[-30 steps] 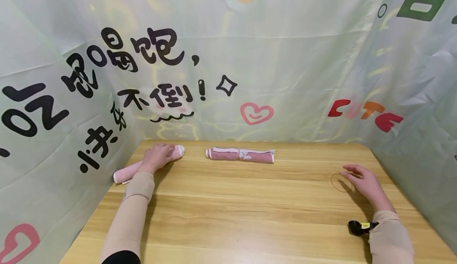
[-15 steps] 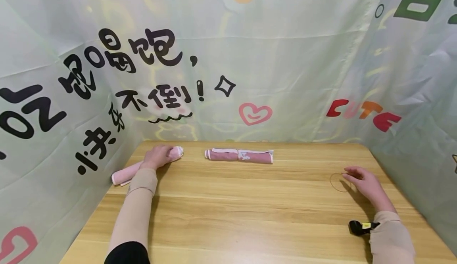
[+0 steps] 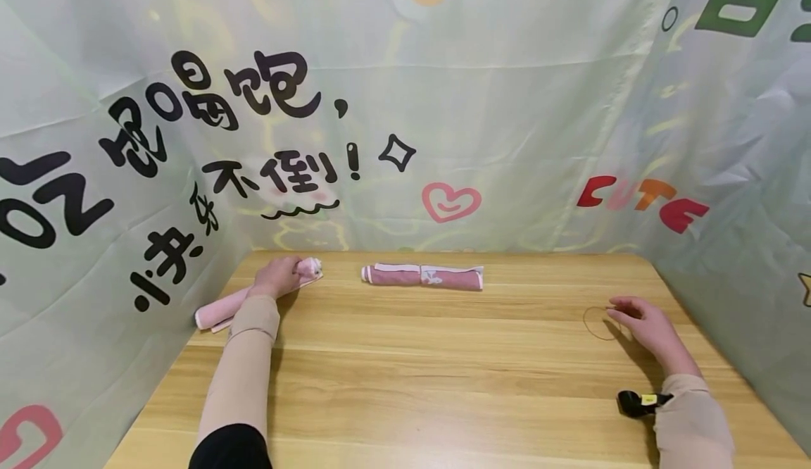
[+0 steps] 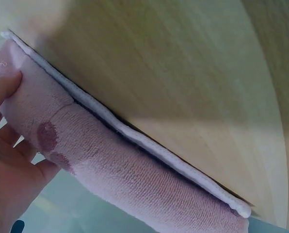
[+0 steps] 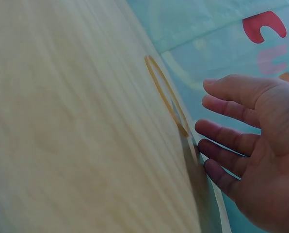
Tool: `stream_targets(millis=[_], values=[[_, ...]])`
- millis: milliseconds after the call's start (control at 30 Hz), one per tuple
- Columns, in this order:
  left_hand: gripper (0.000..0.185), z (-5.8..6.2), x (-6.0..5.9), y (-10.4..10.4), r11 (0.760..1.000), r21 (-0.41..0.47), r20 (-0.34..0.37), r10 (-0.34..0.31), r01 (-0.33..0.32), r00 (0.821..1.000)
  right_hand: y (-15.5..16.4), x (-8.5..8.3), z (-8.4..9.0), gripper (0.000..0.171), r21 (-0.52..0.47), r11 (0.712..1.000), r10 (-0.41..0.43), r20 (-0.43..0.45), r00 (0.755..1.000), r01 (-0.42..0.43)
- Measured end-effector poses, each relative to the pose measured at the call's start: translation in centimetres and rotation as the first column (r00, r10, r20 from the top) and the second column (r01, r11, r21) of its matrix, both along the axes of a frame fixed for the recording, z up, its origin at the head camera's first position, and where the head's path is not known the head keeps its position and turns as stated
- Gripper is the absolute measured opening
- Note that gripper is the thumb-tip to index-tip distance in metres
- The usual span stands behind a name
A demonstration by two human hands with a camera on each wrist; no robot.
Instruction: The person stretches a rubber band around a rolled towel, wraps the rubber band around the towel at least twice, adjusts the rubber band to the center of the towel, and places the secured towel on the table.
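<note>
A light pink rolled towel (image 3: 217,308) lies slanted at the table's far left, close to the cloth wall. My left hand (image 3: 277,276) grips its far end, thumb over the roll and fingers under it. The left wrist view shows the towel (image 4: 135,179) with its white edge on the wood and my left hand (image 4: 6,145) around it. A darker pink rolled towel (image 3: 421,276) lies apart at the back middle. My right hand (image 3: 638,318) rests at the right with relaxed fingers. Its fingertips lie beside a thin rubber band (image 3: 598,323), which lies flat (image 5: 165,94) by my right hand (image 5: 251,145).
The wooden table (image 3: 431,370) is enclosed at the back, left and right by a pale green printed cloth backdrop (image 3: 519,138). A small black device (image 3: 636,402) sits at my right wrist.
My left hand has closed round the light pink roll's far end, which now sits slightly raised. My right hand stays beside the rubber band.
</note>
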State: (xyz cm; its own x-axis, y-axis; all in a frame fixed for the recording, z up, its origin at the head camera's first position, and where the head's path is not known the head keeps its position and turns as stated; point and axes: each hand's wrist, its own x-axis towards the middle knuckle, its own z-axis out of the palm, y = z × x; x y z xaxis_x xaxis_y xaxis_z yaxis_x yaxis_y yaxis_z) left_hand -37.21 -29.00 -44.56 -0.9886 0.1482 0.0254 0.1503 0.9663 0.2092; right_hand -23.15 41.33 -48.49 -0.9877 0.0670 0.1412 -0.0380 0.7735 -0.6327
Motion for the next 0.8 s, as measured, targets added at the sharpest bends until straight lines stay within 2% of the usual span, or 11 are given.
stream_targets(millis=[533,667,800], values=[[0.037,-0.35,0.13,0.05,1.0,0.006,-0.004,0.008,-0.008,1.0,0.02,0.16,0.22,0.048,-0.002,1.0,0.0,0.031,1.0,0.0],[0.044,-0.15,0.57,0.19,0.998,0.062,0.005,-0.009,0.009,1.0,0.03,0.14,0.22,0.048,-0.003,1.0,0.001,0.031,1.0,0.0],[0.051,-0.02,0.87,0.28,0.991,0.134,0.043,-0.028,0.022,0.999,-0.03,0.22,0.33,0.048,-0.001,1.0,0.001,0.03,1.0,-0.001]])
